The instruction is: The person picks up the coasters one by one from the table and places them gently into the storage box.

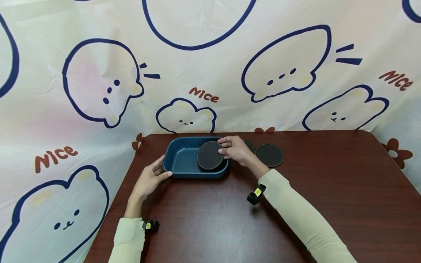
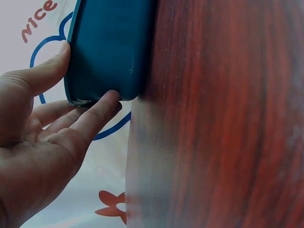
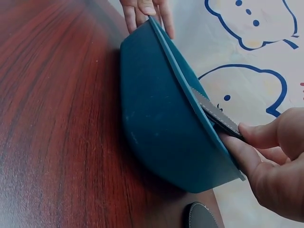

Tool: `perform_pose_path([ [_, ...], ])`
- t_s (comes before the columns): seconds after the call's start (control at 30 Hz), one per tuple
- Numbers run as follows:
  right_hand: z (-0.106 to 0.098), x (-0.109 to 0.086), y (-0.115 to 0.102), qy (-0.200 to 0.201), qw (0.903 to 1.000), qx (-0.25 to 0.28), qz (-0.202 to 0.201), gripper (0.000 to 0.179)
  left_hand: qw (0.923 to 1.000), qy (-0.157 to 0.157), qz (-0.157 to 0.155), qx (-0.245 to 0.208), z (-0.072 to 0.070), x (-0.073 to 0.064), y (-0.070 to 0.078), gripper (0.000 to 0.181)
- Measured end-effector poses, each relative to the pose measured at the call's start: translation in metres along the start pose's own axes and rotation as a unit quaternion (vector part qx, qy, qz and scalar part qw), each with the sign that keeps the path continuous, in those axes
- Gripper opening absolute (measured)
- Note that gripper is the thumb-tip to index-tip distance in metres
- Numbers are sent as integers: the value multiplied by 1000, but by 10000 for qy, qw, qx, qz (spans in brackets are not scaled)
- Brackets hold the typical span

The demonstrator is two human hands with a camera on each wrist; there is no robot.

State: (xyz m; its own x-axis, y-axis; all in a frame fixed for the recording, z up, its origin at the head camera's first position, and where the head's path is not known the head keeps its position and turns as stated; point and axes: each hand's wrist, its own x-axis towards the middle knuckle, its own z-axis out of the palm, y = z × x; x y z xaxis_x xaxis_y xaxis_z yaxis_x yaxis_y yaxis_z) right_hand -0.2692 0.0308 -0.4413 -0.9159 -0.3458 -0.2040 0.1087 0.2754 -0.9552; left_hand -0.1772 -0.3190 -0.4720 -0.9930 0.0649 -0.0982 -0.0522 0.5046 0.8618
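Note:
A blue rectangular plastic basin (image 1: 184, 175) with rounded corners stands near the table's far edge. My left hand (image 1: 149, 179) holds its left end, the thumb at the front rim and the fingers around the end wall; in the left wrist view the fingertips (image 2: 112, 95) touch the wall. My right hand (image 1: 237, 149) pinches a round black coaster (image 1: 209, 155) by its right edge, thumb on top and fingers beneath. The coaster is tilted inside the basin's right part, and its stitched edge shows in the right wrist view. Dark edges show just under it.
Right of the basin lies another round black coaster (image 1: 269, 155) on the brown wooden table (image 1: 210, 219). A further dark coaster (image 1: 249, 145) is partly hidden behind my right hand. A printed cloth (image 1: 227, 65) hangs behind the table.

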Motion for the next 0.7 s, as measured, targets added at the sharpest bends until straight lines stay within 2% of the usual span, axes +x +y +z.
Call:
perform_pose_path([
  [0.17, 2, -2, -1, -131, 9991, -386, -126, 44, 10000, 2, 28, 40, 0, -1, 1, 79],
  [0.27, 1, -4, -3, -205, 9952, -905, -310, 43, 10000, -16, 57, 24, 0, -2, 2, 80],
  [0.4, -2, -10, -9, -140, 9770, -1989, -757, 41, 9999, -54, 94, -34, -1, -3, 3, 81],
  [0.47, -5, -14, -12, -98, 9690, -2282, -943, 42, 9999, -67, 120, -50, -1, -3, 3, 81],
  [0.53, -11, -18, -13, -77, 9676, -2289, -1060, 43, 9999, -74, 131, -51, -1, -3, 3, 82],
  [0.7, -34, -29, 2, 65, 9815, -1604, -1041, 48, 9998, -85, 144, -60, 0, -3, 3, 82],
])
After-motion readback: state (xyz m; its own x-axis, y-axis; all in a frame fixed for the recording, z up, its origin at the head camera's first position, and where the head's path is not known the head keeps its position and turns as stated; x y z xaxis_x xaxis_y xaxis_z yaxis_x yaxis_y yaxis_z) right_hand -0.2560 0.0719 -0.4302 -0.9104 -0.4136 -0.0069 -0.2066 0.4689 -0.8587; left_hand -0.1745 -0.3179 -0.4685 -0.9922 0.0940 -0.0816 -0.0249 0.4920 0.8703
